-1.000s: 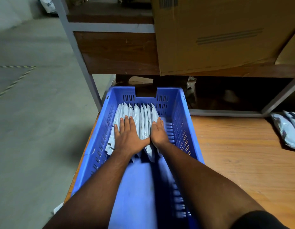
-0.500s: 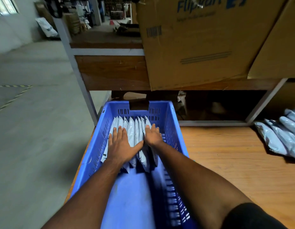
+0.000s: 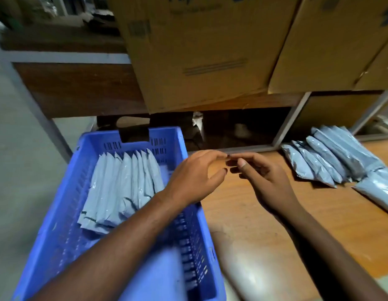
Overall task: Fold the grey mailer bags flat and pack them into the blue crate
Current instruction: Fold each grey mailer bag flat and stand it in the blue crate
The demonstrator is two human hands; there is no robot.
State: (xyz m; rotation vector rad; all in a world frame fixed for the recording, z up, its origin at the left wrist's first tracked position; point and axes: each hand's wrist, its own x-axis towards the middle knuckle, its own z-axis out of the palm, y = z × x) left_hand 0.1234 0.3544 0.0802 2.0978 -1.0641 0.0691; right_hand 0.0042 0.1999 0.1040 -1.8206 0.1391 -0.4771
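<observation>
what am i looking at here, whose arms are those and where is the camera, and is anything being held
There is no machine here. The picture comes from a camera worn on a person's head, looking forward and down, so the two bare arms reaching in from the bottom are that person's own.

The left hand and the right hand hover close together above the wooden table, fingers loosely curled. Neither holds anything.

On the left of the table stands a blue crate. Inside it, a row of packed grey mailer bags stands on edge against the far wall; the near part looks unfilled.

On the right of the table lies a loose pile of grey mailer bags, not yet in the crate.

Behind, large cardboard boxes sit on a metal-framed shelf.
</observation>
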